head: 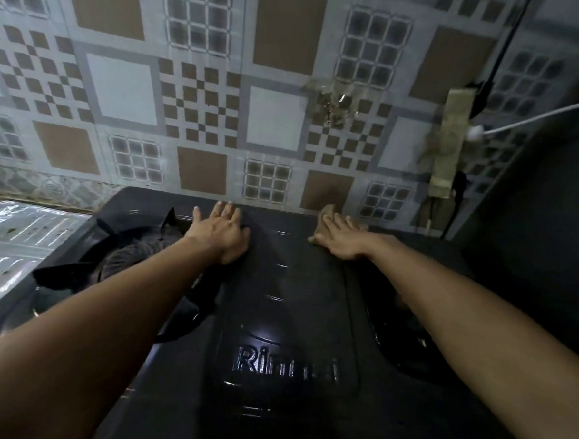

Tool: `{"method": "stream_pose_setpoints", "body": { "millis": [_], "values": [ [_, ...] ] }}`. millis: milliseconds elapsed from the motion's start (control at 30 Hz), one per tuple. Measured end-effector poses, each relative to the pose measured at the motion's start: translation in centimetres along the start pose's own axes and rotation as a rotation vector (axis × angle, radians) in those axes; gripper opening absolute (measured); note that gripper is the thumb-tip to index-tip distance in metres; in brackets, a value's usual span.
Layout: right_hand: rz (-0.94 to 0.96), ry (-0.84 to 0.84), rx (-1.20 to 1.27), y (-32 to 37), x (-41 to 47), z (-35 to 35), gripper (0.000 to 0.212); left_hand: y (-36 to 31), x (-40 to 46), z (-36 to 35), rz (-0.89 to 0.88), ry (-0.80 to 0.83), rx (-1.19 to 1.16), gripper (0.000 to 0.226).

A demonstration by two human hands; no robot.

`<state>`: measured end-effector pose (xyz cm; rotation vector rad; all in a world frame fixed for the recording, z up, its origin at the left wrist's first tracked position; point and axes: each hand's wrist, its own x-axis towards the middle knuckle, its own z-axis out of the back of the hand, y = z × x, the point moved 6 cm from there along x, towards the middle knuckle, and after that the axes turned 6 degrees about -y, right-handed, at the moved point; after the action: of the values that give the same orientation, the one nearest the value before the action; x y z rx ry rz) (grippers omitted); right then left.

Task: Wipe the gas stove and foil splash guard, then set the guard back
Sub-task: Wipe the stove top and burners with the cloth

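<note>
The black gas stove point(287, 306) fills the lower middle of the head view, with raised lettering on its centre panel. My left hand point(222, 231) lies flat with straight fingers on the stove's far edge, beside the left burner grate point(118, 260). My right hand point(339, 237) presses a brownish cloth point(325, 221) flat against the stove's back right edge with straight fingers. The foil splash guard point(18, 252) lies flat to the left of the stove, shiny and spotted with brown stains.
A patterned tile wall point(200, 97) rises right behind the stove, with a stained patch point(334, 104). On the right, a taped strip point(449, 143), a white cable point(535, 114) and a black cable point(505, 42) hang by a dark wall. The right burner point(399, 332) sits under my right forearm.
</note>
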<state>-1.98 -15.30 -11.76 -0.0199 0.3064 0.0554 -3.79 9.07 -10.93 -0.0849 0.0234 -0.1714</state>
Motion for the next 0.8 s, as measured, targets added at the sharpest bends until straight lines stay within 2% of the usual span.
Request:
{"method": "stream_pose_setpoints", "body": {
  "millis": [67,133,233,300,400,667,800],
  "values": [
    [-0.091,0.029,-0.027,-3.7,-0.5,0.6,0.09,-0.2,0.1,0.0,0.007,0.012,-0.015,0.061],
    [-0.147,0.052,-0.025,-5.2,-1.1,1.3,0.072,-0.2,0.0,-0.1,0.019,0.031,-0.039,0.06],
    [-0.068,0.043,-0.068,-2.7,-0.7,1.4,0.059,-0.4,-0.1,-0.1,-0.002,0.013,-0.032,0.06],
    [0.026,0.042,-0.044,0.7,0.2,0.6,0.064,-0.3,-0.1,0.0,-0.01,0.005,-0.03,0.06],
    [0.065,0.065,-0.03,2.8,0.9,0.3,0.071,0.0,0.1,-0.4,-0.004,-0.006,-0.024,0.061],
    [0.136,0.115,-0.044,0.5,1.2,0.7,0.071,-0.5,-0.1,0.2,0.028,0.001,0.115,0.067],
    [0.099,0.118,-0.1,-1.8,1.3,1.2,0.075,-2.9,0.1,1.5,-0.056,-0.001,0.127,0.069]
  ]
}}
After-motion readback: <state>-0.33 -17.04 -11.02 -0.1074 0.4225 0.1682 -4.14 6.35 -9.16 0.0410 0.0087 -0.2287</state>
